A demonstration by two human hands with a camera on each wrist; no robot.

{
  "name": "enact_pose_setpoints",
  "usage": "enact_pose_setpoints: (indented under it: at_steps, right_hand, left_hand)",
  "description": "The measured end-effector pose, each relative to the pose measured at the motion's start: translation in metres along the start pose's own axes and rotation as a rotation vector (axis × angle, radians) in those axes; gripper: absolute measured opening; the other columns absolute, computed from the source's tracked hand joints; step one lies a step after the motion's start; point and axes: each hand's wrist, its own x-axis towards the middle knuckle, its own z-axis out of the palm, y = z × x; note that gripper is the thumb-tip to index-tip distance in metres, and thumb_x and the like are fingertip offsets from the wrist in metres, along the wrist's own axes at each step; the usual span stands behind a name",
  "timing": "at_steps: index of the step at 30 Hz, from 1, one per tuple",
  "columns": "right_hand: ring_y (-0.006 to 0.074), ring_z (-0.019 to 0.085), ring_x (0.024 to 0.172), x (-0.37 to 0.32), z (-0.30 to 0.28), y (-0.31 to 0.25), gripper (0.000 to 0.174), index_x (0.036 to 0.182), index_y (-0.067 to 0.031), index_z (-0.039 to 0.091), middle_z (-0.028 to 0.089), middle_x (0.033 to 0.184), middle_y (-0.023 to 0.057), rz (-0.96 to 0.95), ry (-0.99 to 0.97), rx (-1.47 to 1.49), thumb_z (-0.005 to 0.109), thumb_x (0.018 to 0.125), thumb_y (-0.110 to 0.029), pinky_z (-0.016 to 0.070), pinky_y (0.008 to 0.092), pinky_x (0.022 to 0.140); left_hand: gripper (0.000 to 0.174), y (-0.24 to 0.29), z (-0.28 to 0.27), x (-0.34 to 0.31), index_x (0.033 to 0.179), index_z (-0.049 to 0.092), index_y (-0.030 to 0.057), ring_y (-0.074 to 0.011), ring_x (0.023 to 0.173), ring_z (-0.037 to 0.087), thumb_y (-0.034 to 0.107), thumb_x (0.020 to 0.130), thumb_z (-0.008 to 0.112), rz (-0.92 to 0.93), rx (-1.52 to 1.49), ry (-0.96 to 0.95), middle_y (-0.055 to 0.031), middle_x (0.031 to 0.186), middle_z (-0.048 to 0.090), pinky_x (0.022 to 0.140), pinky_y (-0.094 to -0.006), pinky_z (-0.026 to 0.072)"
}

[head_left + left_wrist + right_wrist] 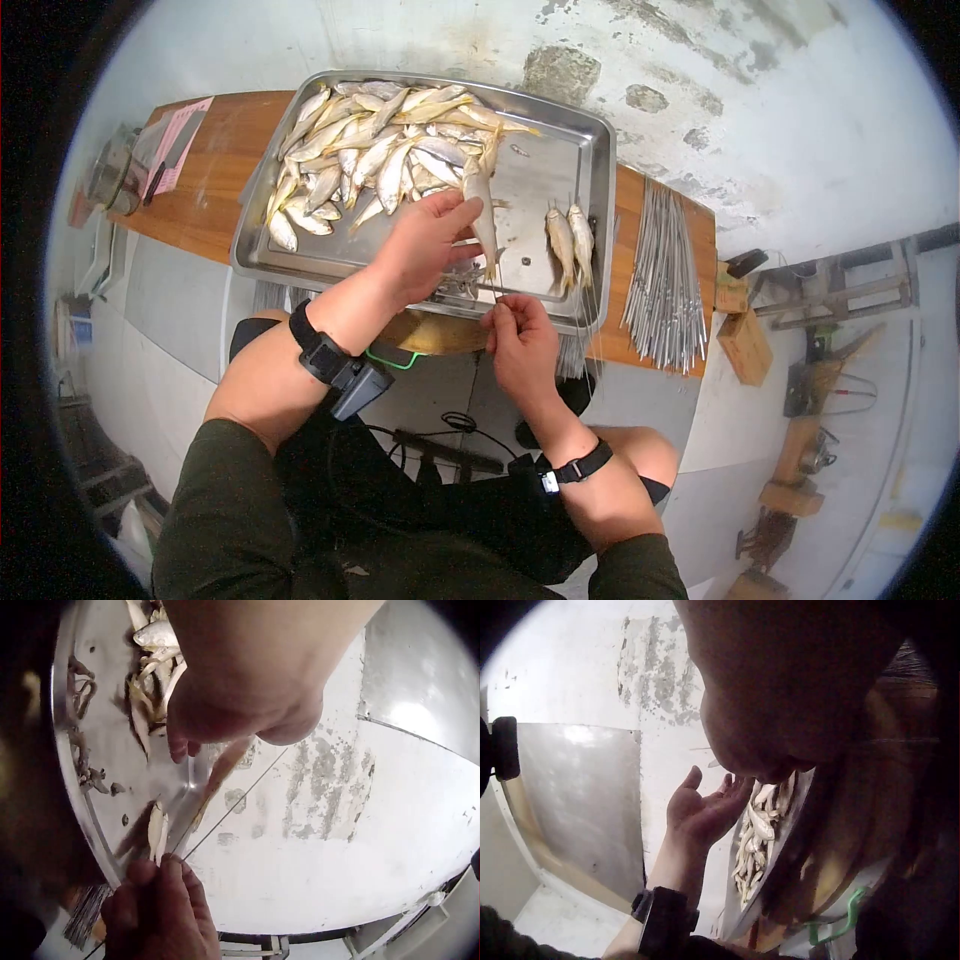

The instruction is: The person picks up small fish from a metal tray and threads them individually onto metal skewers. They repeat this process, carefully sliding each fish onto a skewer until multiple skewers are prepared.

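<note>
Over the large metal tray (540, 110), my left hand (432, 240) holds a small silvery-yellow fish (481, 205) between thumb and fingers, its tail hanging towards me. In the left wrist view this fish (225, 772) hangs below the left hand (225, 712). My right hand (523, 340) is at the tray's near edge, thumb and fingertips pinching a thin metal skewer (234, 806). The skewer slants up from those fingers, beside the fish's tail. A pile of similar fish (390, 150) fills the tray's left part. Two fish (570, 245) lie side by side at its right.
Many thin metal skewers (665, 280) lie on the wooden board (625, 230) to the right. At the left, a knife (170, 155) rests on pink paper. A stained white wall (780, 120) rises behind the tray. Scraps (460, 285) lie along the tray's near side.
</note>
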Motion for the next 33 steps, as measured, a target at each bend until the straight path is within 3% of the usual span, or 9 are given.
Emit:
enact_pose_setpoints:
  at_steps: [9,12,15,18,21,24,26,29,33]
  right_hand:
    - [0.0085,0.057,0.063,-0.003,-0.002,-0.004,0.011,0.097,-0.0022,0.053,0.064,0.082,0.0067,0.118,-0.062,0.017,0.05,0.096,-0.013,0.043,0.0214,0.052]
    - [0.0076,0.056,0.068,-0.002,-0.007,0.01,0.014,0.096,-0.0008,0.057,0.063,0.081,0.0045,0.004,0.0,-0.11,0.054,0.094,-0.015,0.0433,0.0208,0.057]
    - [0.0166,0.059,0.067,0.0,-0.013,0.016,0.02,0.09,0.002,0.062,0.065,0.078,0.0107,-0.227,0.141,-0.263,0.061,0.089,-0.018,0.0474,0.0284,0.065]
    - [0.0056,0.05,0.071,-0.004,-0.018,0.006,0.018,0.092,0.003,0.063,0.06,0.079,-0.0003,-0.226,0.096,-0.314,0.062,0.09,-0.014,0.0424,0.0214,0.064]
    - [0.0059,0.053,0.073,-0.008,-0.021,0.003,0.017,0.096,0.0026,0.064,0.063,0.081,0.0016,-0.177,0.056,-0.272,0.063,0.089,-0.013,0.0435,0.0213,0.066]
    - [0.0074,0.056,0.074,-0.012,-0.024,-0.002,0.02,0.103,0.0012,0.065,0.066,0.083,0.005,-0.314,0.015,-0.419,0.063,0.087,-0.011,0.0451,0.0221,0.068]
    - [0.0211,0.066,0.077,-0.016,-0.023,-0.01,0.022,0.104,0.0,0.065,0.068,0.087,0.0163,-0.411,0.028,-0.424,0.063,0.085,-0.011,0.0497,0.0304,0.072]
    - [0.0223,0.067,0.081,-0.021,-0.027,-0.01,0.025,0.107,0.0003,0.064,0.068,0.091,0.0176,-0.341,-0.015,-0.407,0.063,0.084,-0.01,0.0507,0.0298,0.074]
    - [0.0106,0.06,0.076,-0.023,-0.027,-0.011,0.022,0.106,0.0016,0.065,0.068,0.083,0.0102,-0.376,-0.019,-0.412,0.061,0.086,-0.008,0.0478,0.0245,0.07]
  left_hand:
    - [0.011,-0.002,-0.006,0.011,0.097,0.058,0.0051,-0.0158,0.087,0.064,0.014,0.093,0.054,0.035,0.017,0.002,-0.0042,0.092,0.066,0.079,-0.0316,0.0525]
    - [0.011,0.004,-0.01,0.015,0.1,0.057,0.0053,-0.0181,0.088,0.065,0.014,0.094,0.053,0.062,-0.087,0.019,-0.0055,0.093,0.066,0.079,-0.0315,0.0526]
    - [0.013,0.016,-0.006,0.011,0.103,0.055,0.0055,-0.02,0.09,0.065,0.014,0.094,0.052,0.078,-0.094,0.081,-0.0079,0.096,0.066,0.08,-0.032,0.0525]
    - [0.015,0.019,-0.008,0.011,0.106,0.054,0.0057,-0.0197,0.09,0.065,0.014,0.094,0.052,0.104,-0.084,0.113,-0.009,0.098,0.066,0.08,-0.0324,0.0526]
    - [0.019,0.022,-0.007,0.01,0.111,0.053,0.0049,-0.0198,0.093,0.065,0.012,0.093,0.053,0.122,-0.071,0.085,-0.0094,0.099,0.065,0.08,-0.0316,0.0528]
    - [0.021,0.024,-0.006,0.011,0.111,0.055,0.0033,-0.0155,0.086,0.064,0.009,0.091,0.053,0.164,-0.05,0.093,-0.0085,0.098,0.066,0.073,-0.0263,0.0516]
    - [0.019,0.022,-0.014,0.016,0.108,0.057,0.0013,-0.011,0.078,0.06,0.007,0.09,0.055,0.187,-0.016,0.015,-0.0082,0.096,0.066,0.065,-0.0215,0.0476]
    - [0.017,0.021,-0.017,0.021,0.105,0.059,0.0002,-0.0084,0.072,0.056,0.005,0.089,0.055,0.184,0.005,0.058,-0.0079,0.094,0.066,0.059,-0.0195,0.0436]
    - [0.02,0.021,-0.022,0.023,0.108,0.058,-0.0004,-0.0091,0.073,0.058,0.004,0.089,0.055,0.192,0.035,0.012,-0.0089,0.094,0.066,0.059,-0.0191,0.0439]
